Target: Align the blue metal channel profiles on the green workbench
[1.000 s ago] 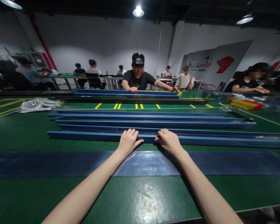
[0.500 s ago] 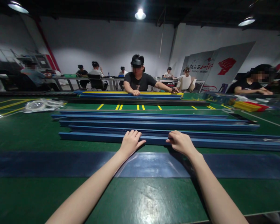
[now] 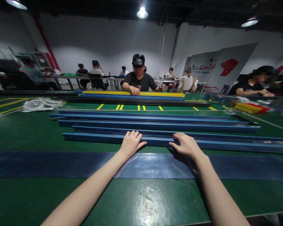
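Observation:
A long blue channel-shaped rail lies across the green table. My left hand rests over it, fingers over the near wall and thumb on the front side. Farther right, my right hand is at the same rail, its fingers curled over the top and its thumb apart from them in front. Between my arms and under them lies a flat, shiny bluish clear strip. Just beyond the rail are more blue rails, lying roughly parallel.
Across the green table, a person leans over yellow and blue rails. A black rail lies before them. A plastic-wrapped bundle is at left, yellow and red trays at right.
The held rail has shifted slightly to the right. My right hand has moved a little right and its thumb has parted from the fingers. The person opposite has drawn one arm in.

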### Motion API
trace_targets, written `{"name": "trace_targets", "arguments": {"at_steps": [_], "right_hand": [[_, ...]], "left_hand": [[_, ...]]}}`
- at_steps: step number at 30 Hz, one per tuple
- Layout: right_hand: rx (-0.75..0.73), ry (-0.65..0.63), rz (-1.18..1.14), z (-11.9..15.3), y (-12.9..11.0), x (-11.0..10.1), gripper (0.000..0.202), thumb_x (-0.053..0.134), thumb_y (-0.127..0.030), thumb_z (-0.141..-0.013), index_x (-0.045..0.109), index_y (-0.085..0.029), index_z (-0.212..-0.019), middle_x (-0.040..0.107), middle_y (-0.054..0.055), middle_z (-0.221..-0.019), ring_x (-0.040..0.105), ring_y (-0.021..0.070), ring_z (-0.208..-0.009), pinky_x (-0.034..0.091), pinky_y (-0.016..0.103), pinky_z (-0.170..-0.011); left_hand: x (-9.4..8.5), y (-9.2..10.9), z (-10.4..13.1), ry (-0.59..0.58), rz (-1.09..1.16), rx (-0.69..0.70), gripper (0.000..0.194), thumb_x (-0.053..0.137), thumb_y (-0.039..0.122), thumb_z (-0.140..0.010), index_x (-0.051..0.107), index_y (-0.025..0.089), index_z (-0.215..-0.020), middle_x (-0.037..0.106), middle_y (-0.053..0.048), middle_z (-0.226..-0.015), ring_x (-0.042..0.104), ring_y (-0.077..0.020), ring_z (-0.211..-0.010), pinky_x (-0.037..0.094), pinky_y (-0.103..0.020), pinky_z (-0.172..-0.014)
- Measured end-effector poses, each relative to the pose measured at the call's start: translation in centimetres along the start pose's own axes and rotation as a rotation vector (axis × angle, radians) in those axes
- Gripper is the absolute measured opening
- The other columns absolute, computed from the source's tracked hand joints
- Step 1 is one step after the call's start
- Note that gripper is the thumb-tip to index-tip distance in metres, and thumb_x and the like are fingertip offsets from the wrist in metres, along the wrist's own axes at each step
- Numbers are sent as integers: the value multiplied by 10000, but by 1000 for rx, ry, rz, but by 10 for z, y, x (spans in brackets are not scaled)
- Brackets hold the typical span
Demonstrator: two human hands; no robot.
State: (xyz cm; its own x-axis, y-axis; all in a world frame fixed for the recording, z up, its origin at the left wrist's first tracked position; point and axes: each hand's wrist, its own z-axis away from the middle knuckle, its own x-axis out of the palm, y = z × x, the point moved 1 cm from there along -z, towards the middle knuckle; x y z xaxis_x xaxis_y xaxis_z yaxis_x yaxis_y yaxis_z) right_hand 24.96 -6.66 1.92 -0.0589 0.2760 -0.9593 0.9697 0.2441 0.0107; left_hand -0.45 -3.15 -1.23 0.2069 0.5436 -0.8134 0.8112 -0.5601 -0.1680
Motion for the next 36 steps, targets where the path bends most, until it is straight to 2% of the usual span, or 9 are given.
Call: {"name": "trace_targets", "arguments": {"at_steps": [5, 10, 21, 36], "right_hand": [[-73, 42, 34, -5, -20, 6, 322, 415, -477, -829, 542, -188, -766, 599, 50, -830, 532, 167, -787, 328, 245, -623], [-137, 115, 49, -10, -38, 10, 245, 446, -399, -846, 537, -176, -798, 593, 51, -822, 517, 168, -796, 331, 250, -648], [-73, 110, 6, -12, -36, 10, 213, 507, -388, -818, 535, -189, -749, 596, 37, -803, 524, 157, -774, 305, 237, -597], [-68, 103, 2, -13, -34, 13, 219, 512, -398, -812, 541, -187, -761, 591, 32, -805, 521, 152, -766, 295, 239, -586]], "left_hand": [[1, 0, 0, -2, -4, 0, 338, 457, 483, -820, 564, 165, -865, 599, -64, -858, 508, -205, -821, 310, -318, -702], [1, -1, 0, -3, -9, 2, 343, 451, 487, -823, 562, 164, -861, 606, -60, -853, 512, -203, -809, 308, -320, -704], [-1, 0, 0, 23, 5, -26, 346, 466, 501, -808, 534, 164, -777, 604, -59, -794, 517, -194, -745, 306, -306, -676], [-1, 0, 0, 42, -15, -69, 390, 460, 537, -793, 538, 161, -728, 597, -60, -727, 517, -193, -714, 313, -312, -662]]}}
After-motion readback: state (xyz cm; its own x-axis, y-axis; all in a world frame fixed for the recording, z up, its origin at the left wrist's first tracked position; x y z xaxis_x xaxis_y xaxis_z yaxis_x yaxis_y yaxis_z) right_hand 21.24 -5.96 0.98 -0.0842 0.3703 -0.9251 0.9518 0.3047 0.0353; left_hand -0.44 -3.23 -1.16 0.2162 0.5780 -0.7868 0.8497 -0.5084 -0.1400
